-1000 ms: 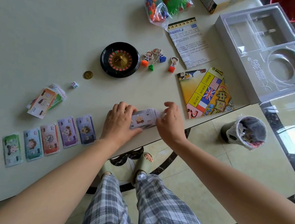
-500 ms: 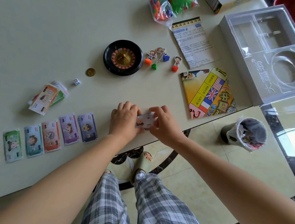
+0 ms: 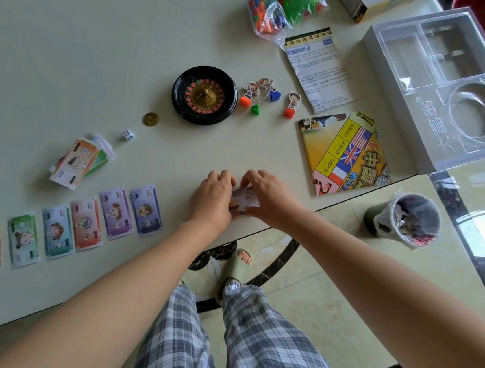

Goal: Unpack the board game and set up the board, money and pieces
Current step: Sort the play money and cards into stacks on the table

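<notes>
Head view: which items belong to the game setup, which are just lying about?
Job: small card stack held in left hand and right hand; row of paper banknotes; folded yellow board; black roulette wheel; cardboard pawns; white die; bagged plastic pieces.
Lying about: dark lined waste bin on floor; red tub; emptied clear box tray.

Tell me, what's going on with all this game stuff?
Someone is setting up a board game. They hold a small stack of bills at the table's edge. More bills lie in a row to the left, beside a loose pile. The wheel, pawns, die and coin are out. The board is still folded, and the bags of pieces look closed.
</notes>
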